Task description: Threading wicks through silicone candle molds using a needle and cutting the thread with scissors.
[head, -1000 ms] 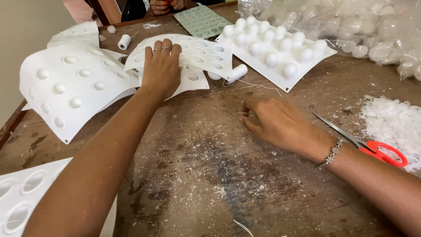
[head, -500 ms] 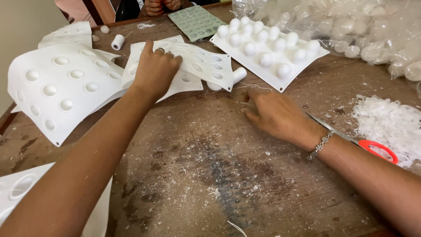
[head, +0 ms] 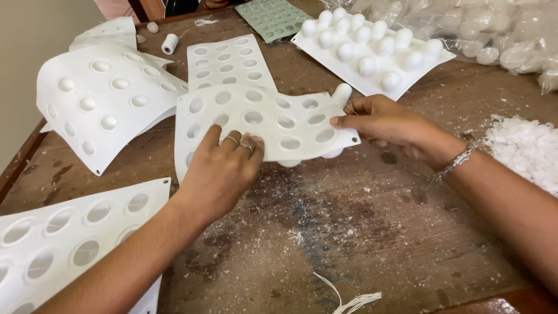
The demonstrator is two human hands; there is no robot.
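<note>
A white flexible mould sheet (head: pixel 264 119) with round cavities is held just above the wooden table (head: pixel 360 232) in the middle of the view. My left hand (head: pixel 221 171) grips its near left edge, fingers on top, rings visible. My right hand (head: pixel 386 125) pinches the sheet's right edge between thumb and fingers; a bracelet sits at the wrist. A white rounded piece (head: pixel 342 93) pokes up just behind my right hand's fingers.
More empty mould sheets lie at the left (head: pixel 99 102), near left (head: pixel 64 244) and behind (head: pixel 229 58). A tray of white balls (head: pixel 372 49) stands at the back right, bags of balls (head: pixel 494 29) beyond. White shreds (head: pixel 526 148) right, thread spool (head: pixel 170 43), green mat (head: pixel 276 17).
My left hand has pulled a mould sheet from the back pile toward me. My right hand left the tabletop and took hold of the sheet's right edge.
</note>
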